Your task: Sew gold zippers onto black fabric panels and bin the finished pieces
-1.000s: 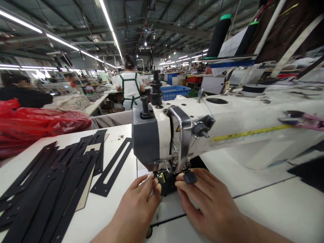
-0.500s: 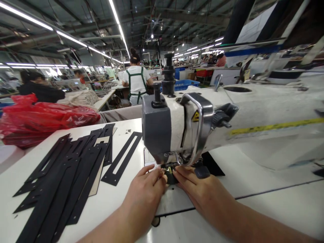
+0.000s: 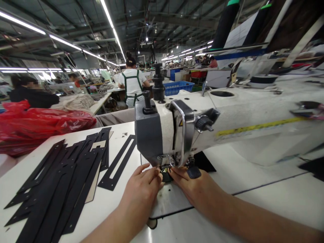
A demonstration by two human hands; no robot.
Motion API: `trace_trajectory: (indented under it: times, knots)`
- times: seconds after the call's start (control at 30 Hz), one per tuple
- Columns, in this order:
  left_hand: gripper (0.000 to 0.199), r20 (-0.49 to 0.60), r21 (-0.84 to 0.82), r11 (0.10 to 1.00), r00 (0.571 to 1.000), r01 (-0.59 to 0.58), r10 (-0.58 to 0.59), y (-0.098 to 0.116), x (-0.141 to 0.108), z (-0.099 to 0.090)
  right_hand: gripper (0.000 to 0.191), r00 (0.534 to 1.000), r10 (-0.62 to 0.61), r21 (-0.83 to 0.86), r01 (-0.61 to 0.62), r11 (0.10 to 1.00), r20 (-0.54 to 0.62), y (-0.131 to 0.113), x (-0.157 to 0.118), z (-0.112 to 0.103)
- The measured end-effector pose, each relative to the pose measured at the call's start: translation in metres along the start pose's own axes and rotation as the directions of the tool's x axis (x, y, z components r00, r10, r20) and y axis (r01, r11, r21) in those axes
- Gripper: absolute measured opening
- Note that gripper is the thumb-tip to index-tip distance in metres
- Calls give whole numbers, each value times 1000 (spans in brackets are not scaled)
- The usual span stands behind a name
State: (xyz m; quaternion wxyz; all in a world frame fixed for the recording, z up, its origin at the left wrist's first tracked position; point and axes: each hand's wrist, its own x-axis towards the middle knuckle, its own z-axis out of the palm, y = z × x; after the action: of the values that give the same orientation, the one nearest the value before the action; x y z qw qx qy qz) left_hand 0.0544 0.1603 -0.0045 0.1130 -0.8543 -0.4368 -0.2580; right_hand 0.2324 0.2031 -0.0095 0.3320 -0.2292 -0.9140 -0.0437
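Observation:
At the needle area of a white and grey sewing machine [image 3: 167, 125], a small dark piece of material [image 3: 166, 177] lies under the presser foot. My left hand [image 3: 144, 185] has its fingers bent and closed at the piece's left edge. From the other side, my right hand [image 3: 199, 189] presses its closed fingers on the right edge. My fingertips are partly hidden by the machine's head and foot. Black material [image 3: 204, 162] also shows behind my right hand; I cannot tell whether it is the same piece.
Black slotted strips [image 3: 63, 182] lie in an overlapping pile at left, with a single slotted strip [image 3: 117, 163] beside them. A red plastic bag [image 3: 45, 126] sits beyond. Scissors [image 3: 307, 109] rest near the machine arm at right. A person in a green apron [image 3: 133, 82] stands ahead, facing away.
The camera view has turned slightly right, so most things sit further left. Both hands stay at the dark piece by the needle. The scissors at right now show more.

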Motion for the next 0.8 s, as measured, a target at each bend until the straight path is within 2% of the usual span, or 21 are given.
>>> trace_trajectory:
  times: [0.3,0.47,0.63,0.8]
  knots:
    - [16,-14,-40,999,1000,-1,1,-3,1,0,27,999,9,68,-12,998,40,3,1,0]
    - [17,-7,-95,995,999,36,-37,-2,-2,0,22,995,62,125,-71,990,77,0,3,-3]
    - [16,-36,-107,991,996,76,-81,-2,-2,2,30,997,78,63,-78,995,8,-1,3,-1]
    - [13,-20,-67,993,995,93,-95,-2,0,2,32,996,84,2,-84,996,16,1,-1,5]
